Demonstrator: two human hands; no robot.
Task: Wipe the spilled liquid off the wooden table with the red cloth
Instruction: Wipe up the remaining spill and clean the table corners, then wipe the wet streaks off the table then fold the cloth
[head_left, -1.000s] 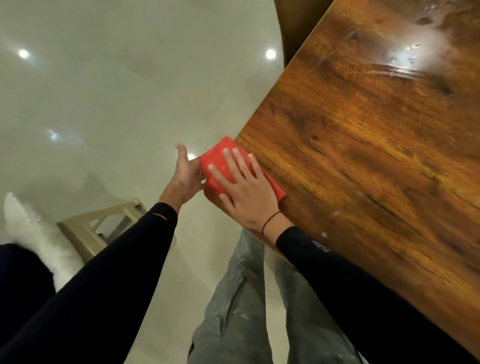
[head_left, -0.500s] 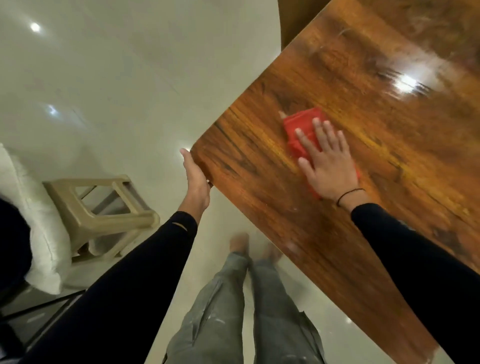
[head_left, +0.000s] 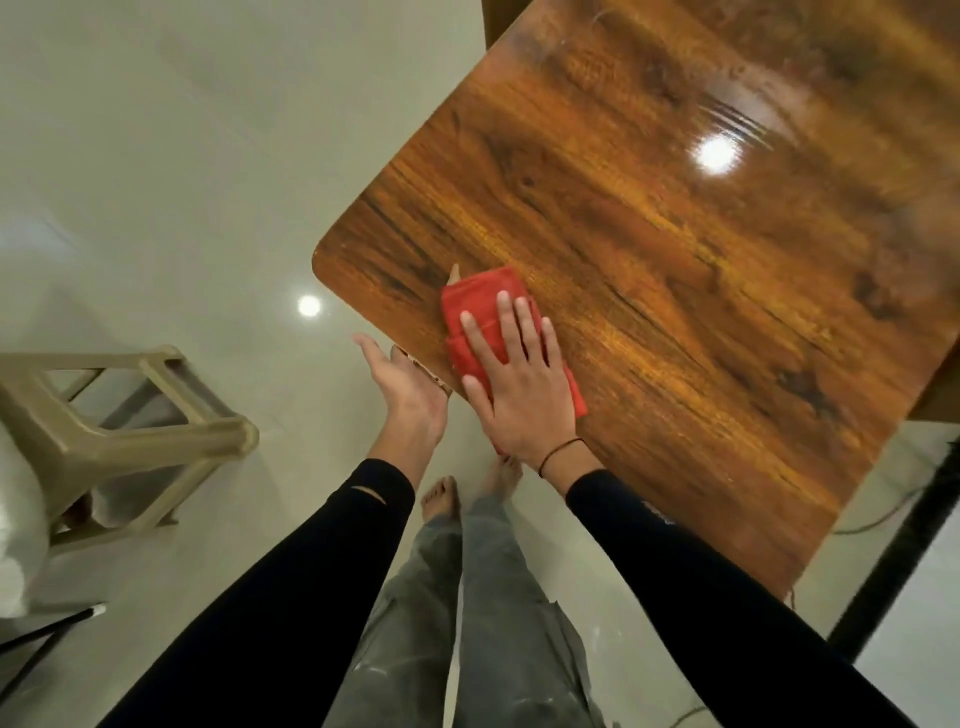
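- So the red cloth (head_left: 488, 317) is folded up and lying flat on the wooden counter (head_left: 675, 291), close to the counter's rounded near corner and just in from its edge.
- Right hand (head_left: 519, 384) is spread flat on top of the cloth, fingers straight and a bit fanned out, palm pressing down. It's not gripping, just pressing. A thin dark band sits on that wrist.
- A fingertip pokes out past the far side of the cloth, so the thumb seems to be tucked around it there.
- Left hand (head_left: 410, 384) is off the counter, right at its edge beside the cloth, fingers straight, held loose and holding nothing. Can't tell if it actually touches the edge.
- Far from the cloth, toward the counter's back side, there's a shiny patch with ripply streaks (head_left: 737, 124) and a bright lamp reflection in it. Looks wet, but hard to be sure.
- A beige plastic stool (head_left: 130, 415) stands on the pale glossy floor (head_left: 182, 182), well apart from the counter on the cloth's left.
- Bare feet (head_left: 441, 499) show under the counter edge.
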